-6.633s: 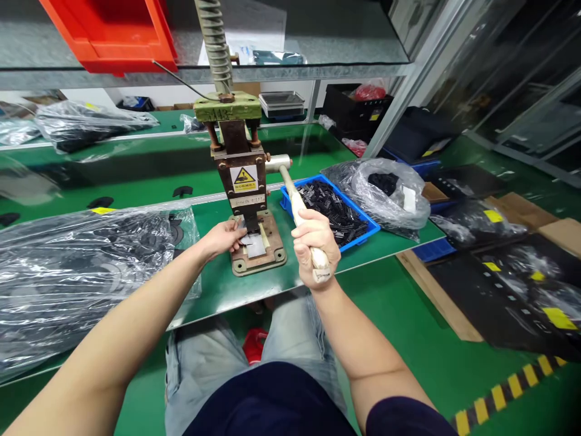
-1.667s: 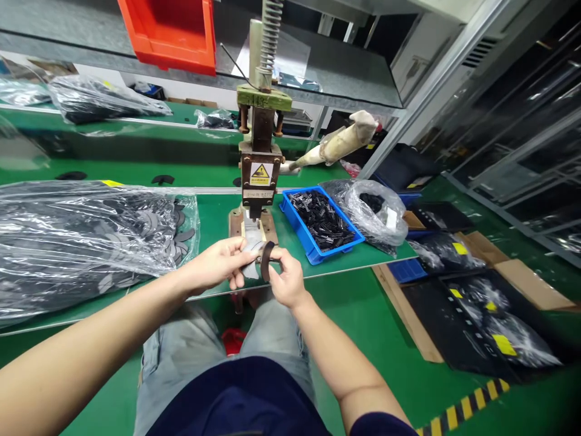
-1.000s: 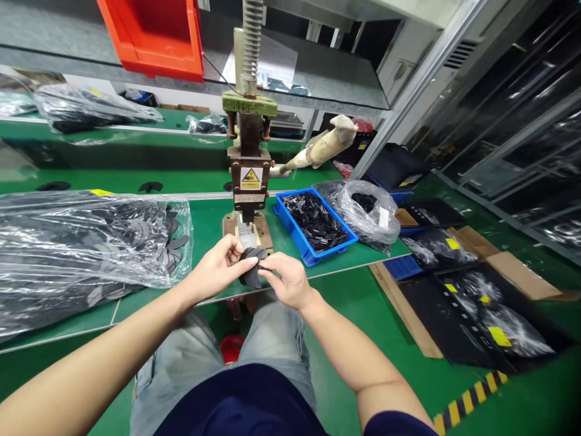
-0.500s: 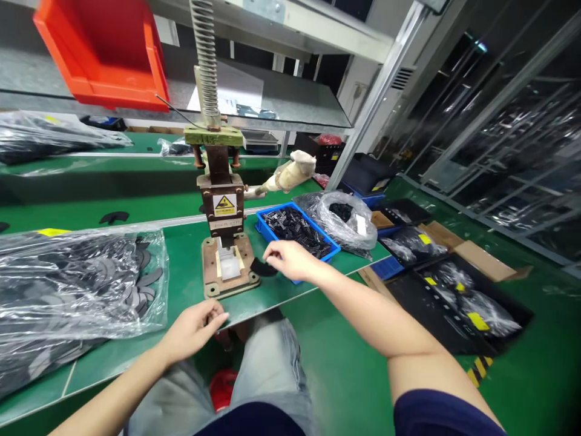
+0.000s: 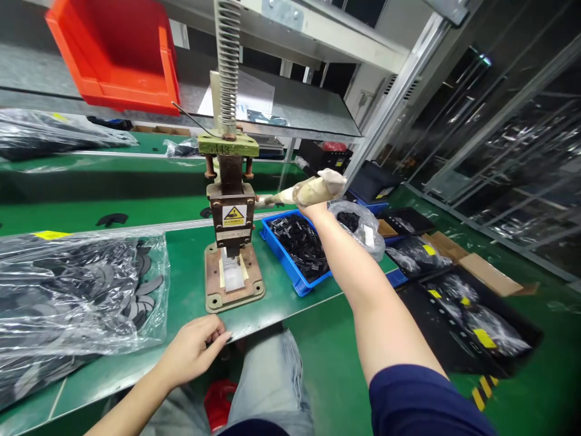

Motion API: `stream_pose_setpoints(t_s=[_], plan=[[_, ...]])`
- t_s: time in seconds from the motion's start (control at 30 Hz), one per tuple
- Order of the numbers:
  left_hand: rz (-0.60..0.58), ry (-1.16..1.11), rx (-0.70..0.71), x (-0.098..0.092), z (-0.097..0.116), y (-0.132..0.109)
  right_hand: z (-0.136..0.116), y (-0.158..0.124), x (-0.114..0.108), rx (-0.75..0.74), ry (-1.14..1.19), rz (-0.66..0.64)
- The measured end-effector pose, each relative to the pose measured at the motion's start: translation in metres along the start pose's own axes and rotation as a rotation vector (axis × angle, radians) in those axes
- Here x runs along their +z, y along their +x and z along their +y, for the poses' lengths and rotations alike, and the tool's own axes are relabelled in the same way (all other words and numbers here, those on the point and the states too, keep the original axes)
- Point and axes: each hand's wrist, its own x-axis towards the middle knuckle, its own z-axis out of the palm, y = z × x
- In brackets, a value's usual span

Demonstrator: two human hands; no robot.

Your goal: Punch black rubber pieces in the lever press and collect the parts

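Observation:
A hand press (image 5: 231, 209) with a tall spring stands on the green table (image 5: 181, 284); a pale pad (image 5: 234, 278) lies on its rusty base plate (image 5: 213, 297). My right hand (image 5: 313, 209) reaches up behind the tape-wrapped lever handle (image 5: 313, 189) and closes round it; its fingers are mostly hidden. My left hand (image 5: 195, 348) rests at the table's front edge, left of the base plate, fingers curled together with nothing seen in them.
A blue bin (image 5: 290, 275) of small black parts sits right of the press, with a clear bag (image 5: 363, 224) behind it. A large plastic bag of dark curved pieces (image 5: 77, 290) covers the table's left. A red bin (image 5: 113, 54) sits on the shelf above. Black bags lie on the floor at right.
Both hands held a dark curved piece in front of the press. My right hand carried it toward the blue bin, then rose to the lever handle. My left hand dropped to the table edge.

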Motion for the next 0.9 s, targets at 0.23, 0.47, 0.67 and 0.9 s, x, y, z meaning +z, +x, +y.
stream_pose_setpoints(t_s=[0.23, 0.47, 0.67, 0.9], plan=[[-0.002, 0.020, 0.045, 0.002, -0.001, -0.003, 0.033, -0.073, 0.015, 0.056, -0.022, -0.326], [0.018, 0.042, 0.053, 0.004, -0.004, -0.007, 0.044, -0.132, 0.022, 0.006, -0.023, -0.592], [0.028, 0.060, 0.055, 0.006, -0.004, -0.007, 0.035, -0.148, 0.025, 0.034, -0.060, -0.550], [0.026, 0.022, -0.003, 0.005, -0.002, -0.009, 0.038, -0.157, 0.015, 0.123, 0.030, -0.366]])
